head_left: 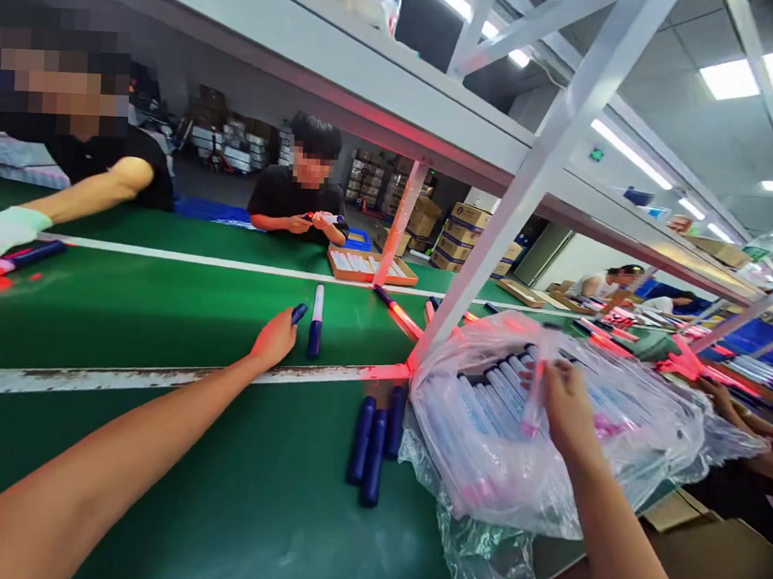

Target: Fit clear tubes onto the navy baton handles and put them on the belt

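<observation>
Left fingers [287, 328] gripping dark-blue cylinder [299, 313], right fingers [565, 376] gripping translucent tube [536, 398], bagged tubes [501, 387] illegibly printed

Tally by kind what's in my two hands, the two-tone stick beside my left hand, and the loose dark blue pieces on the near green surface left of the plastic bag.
Dark blue pieces: 4 (1 in your left hand)
Clear tube: 1 (in your right hand)
White-and-blue stick: 1
Total: 6

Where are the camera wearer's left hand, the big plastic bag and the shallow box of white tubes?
Left hand [275, 340], head view: the back of the hand.
Big plastic bag [531, 502], head view: its crumpled front wall.
Shallow box [354, 276], head view: its near wall.
</observation>
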The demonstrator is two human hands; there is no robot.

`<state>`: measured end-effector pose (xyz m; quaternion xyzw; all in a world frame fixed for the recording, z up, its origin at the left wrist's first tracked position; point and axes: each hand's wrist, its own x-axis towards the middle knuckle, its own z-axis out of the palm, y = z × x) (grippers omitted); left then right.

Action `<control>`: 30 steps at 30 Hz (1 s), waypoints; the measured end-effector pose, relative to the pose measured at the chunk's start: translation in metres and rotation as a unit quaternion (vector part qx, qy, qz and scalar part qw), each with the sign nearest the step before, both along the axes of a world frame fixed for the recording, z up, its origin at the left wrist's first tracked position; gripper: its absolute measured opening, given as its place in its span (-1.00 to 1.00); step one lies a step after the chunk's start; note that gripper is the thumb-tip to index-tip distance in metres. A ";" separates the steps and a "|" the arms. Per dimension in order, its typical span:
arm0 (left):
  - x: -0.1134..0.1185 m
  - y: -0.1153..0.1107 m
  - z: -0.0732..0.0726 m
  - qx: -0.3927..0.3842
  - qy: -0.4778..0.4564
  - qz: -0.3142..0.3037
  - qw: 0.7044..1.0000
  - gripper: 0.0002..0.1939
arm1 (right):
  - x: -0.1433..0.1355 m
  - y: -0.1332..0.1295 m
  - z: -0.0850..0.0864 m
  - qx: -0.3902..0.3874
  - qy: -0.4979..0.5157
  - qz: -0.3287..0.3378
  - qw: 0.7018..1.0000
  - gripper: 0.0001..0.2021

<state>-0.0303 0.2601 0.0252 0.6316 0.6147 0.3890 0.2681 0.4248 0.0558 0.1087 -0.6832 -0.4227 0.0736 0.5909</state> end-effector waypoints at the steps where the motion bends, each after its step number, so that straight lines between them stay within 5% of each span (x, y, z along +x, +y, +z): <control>1: 0.009 -0.012 0.000 0.012 -0.024 -0.023 0.999 -0.52 | -0.018 -0.010 0.013 0.091 0.061 0.004 0.994 -0.61; 3: 0.030 -0.051 -0.001 0.019 -0.065 -0.083 0.994 -0.42 | -0.068 -0.032 0.032 0.231 0.208 0.060 0.948 -0.61; 5: 0.049 -0.104 -0.003 -0.009 -0.112 -0.163 0.980 -0.37 | -0.128 -0.042 0.039 0.221 0.318 0.162 0.908 -0.62; 8: 0.060 -0.182 -0.001 -0.099 -0.227 -0.269 0.931 -0.33 | -0.195 -0.027 0.029 0.235 0.421 0.259 0.837 -0.66; 11: 0.058 -0.225 0.003 -0.159 -0.268 -0.306 0.900 -0.36 | -0.221 -0.004 0.011 0.281 0.476 0.265 0.791 -0.74; 15: 0.052 -0.237 0.003 -0.172 -0.249 -0.336 0.892 -0.42 | -0.227 0.003 0.000 0.274 0.496 0.266 0.779 -0.74; 24: 0.051 -0.238 0.013 -0.187 -0.264 -0.398 0.859 -0.50 | -0.232 0.000 0.004 0.236 0.461 0.281 0.808 -0.68; 30: 0.052 -0.239 0.008 -0.184 -0.260 -0.407 0.856 -0.61 | -0.238 -0.005 0.004 0.237 0.447 0.280 0.816 -0.68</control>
